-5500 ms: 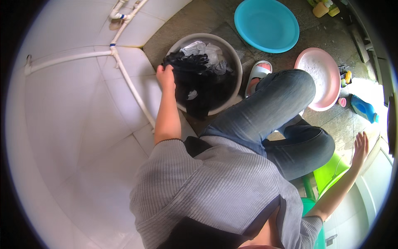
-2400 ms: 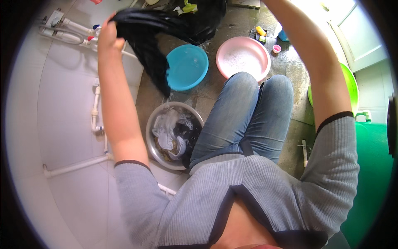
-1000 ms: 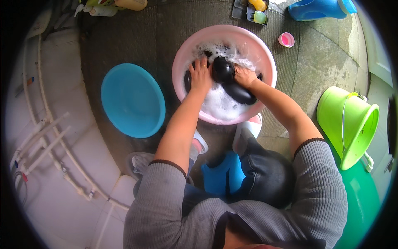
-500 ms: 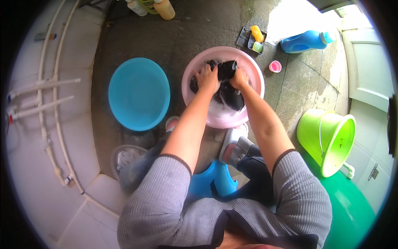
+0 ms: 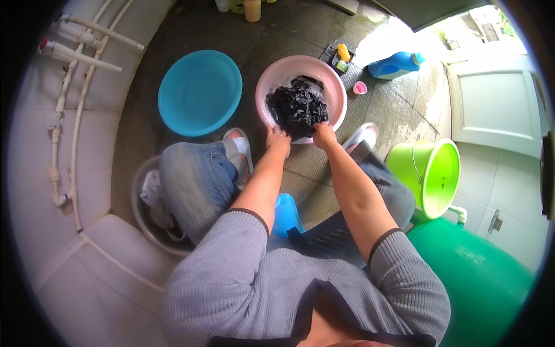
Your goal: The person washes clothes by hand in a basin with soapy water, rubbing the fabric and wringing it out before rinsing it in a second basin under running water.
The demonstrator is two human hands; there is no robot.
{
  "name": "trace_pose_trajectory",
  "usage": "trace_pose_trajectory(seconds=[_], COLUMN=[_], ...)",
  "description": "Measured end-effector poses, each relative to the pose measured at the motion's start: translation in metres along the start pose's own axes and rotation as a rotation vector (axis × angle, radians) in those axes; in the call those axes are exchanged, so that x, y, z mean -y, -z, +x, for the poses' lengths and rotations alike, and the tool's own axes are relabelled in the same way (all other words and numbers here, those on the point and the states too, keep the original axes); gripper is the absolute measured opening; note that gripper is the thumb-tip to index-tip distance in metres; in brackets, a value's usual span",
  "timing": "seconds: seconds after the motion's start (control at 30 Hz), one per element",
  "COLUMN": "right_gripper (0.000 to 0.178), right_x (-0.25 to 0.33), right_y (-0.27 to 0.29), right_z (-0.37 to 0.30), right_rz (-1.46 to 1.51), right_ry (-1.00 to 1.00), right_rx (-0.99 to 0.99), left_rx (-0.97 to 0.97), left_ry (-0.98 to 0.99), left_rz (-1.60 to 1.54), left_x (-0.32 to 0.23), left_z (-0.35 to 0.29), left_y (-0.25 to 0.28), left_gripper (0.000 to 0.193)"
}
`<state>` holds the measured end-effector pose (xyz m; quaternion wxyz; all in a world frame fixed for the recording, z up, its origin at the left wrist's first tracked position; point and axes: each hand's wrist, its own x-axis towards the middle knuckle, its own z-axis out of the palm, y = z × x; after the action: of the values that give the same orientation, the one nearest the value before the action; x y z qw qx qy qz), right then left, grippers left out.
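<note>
A black wet cloth point(image 5: 296, 104), streaked with white suds, lies bunched in the pink basin point(image 5: 339, 98). Its near end is drawn out to the basin's near rim. At the left of that end, my left hand point(image 5: 278, 140) is closed on the cloth, with its fingertips partly hidden at the rim. My right hand point(image 5: 324, 136) grips the cloth's right side, also at the rim. Between my two hands the fabric is stretched across.
An empty blue basin point(image 5: 199, 92) stands to the left. At right are a blue detergent bottle point(image 5: 396, 65), its pink cap point(image 5: 359, 88), a soap tray point(image 5: 330, 56) and a lime bucket point(image 5: 425, 173). A metal basin point(image 5: 139, 199) with laundry sits by my left leg.
Both hands have come back from the middle of the basin to its near rim. The black cloth, bunched under my hands before, now lies spread out more. My knees have opened wider.
</note>
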<state>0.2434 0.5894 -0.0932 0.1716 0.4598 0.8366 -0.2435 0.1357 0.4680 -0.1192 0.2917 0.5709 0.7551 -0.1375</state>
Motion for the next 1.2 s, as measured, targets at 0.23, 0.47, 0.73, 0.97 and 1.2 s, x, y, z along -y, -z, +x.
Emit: trace_pose_trajectory(seconds=[0.23,0.47,0.73,0.97,1.2], right_gripper=[0.028,0.079,0.052,0.037,0.058], right_x=[-0.041,0.005,-0.014,-0.016,-0.093], right_y=[-0.023,-0.028,-0.108,-0.100,-0.175], right_z=[0.003,0.041,0.056,0.100,0.139], right_rz=[0.337,0.005,-0.090,0.012,0.082], right_ry=[0.049,0.170,0.048,0.067,0.274], right_rx=[-0.240,-0.077,-0.193,0.062,0.111], left_rx=[0.066,0.139,-0.611,-0.217,-0.059], left_ry=[-0.079,-0.098,0.568,0.377,0.338], left_rz=[-0.034,-0.191,-0.589,-0.519,-0.548], left_x=[-0.016,-0.015,-0.019,0.026,0.041], left_z=[-0.007,-0.018,0.086,0.161,0.213], left_y=[0.005,-0.026,0.008,-0.009,-0.028], left_gripper=[0.060,0.056,0.090,0.080,0.057])
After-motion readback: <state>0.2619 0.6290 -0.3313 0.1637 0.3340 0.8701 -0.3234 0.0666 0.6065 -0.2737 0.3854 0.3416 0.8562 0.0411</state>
